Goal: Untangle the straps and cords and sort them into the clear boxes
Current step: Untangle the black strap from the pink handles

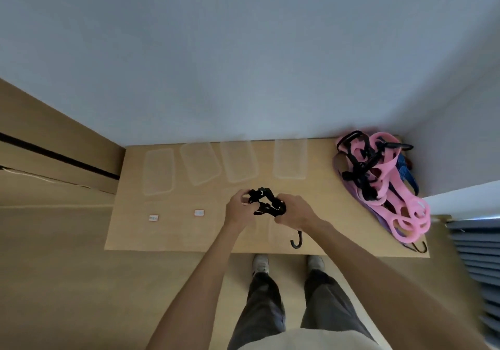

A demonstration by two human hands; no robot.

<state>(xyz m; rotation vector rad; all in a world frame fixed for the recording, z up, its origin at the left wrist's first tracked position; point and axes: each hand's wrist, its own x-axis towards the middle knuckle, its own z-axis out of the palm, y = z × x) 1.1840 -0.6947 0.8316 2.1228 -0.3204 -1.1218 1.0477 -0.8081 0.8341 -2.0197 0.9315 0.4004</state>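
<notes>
A bunched black strap (266,202) hangs above the middle of the wooden table (319,187). My left hand (239,209) grips its left end and my right hand (293,210) grips its right end. At the table's right end lies a tangled pile: pink straps (400,209), black straps with buckles (358,165), a purple strap (359,195) and a blue one (404,170). Clear lids (158,171) lie in a row along the back. Clear boxes (180,222) stand along the front, hard to make out, two with small labels.
A black hook (296,240) lies near the front edge below my right hand. More hooks (418,247) stick out from under the pile at the front right corner. A wall runs behind the table and a wooden cabinet stands to the left.
</notes>
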